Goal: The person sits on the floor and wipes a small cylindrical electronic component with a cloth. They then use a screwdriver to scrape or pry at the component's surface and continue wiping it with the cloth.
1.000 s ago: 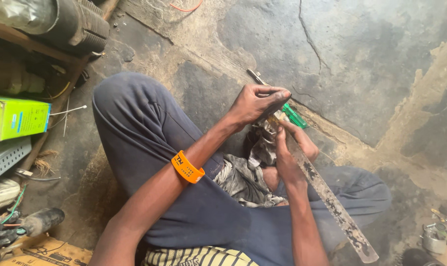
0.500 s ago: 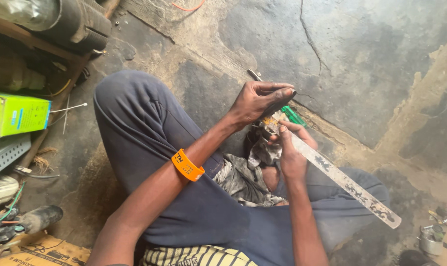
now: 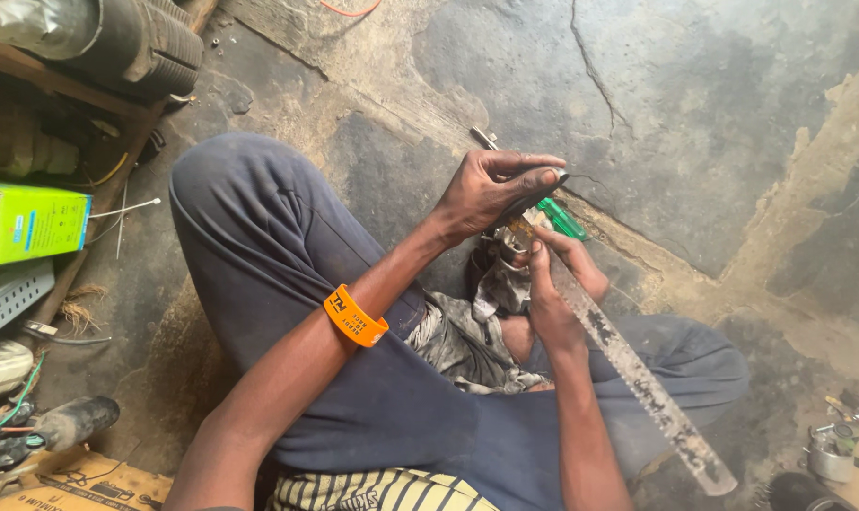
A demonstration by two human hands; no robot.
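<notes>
Wristband: an orange band (image 3: 355,317) sat on the left forearm, nearest to me.
Rag: a grey mottled cloth (image 3: 467,331) lay bunched in the lap, over dark blue trousers.
Right hand: the right hand (image 3: 554,284) was closed round the upper part of a long, rust-stained flat metal blade (image 3: 638,378), which slanted down past the right knee.
Left hand: the left hand (image 3: 491,189) was curled, its fingers pinching a dark handle (image 3: 534,189) at the blade's top end.
Screwdriver: a green-handled one (image 3: 562,218) lay on the cracked concrete floor (image 3: 732,123), just beyond the hands.
Box: a green carton (image 3: 27,222) stood far left.
</notes>
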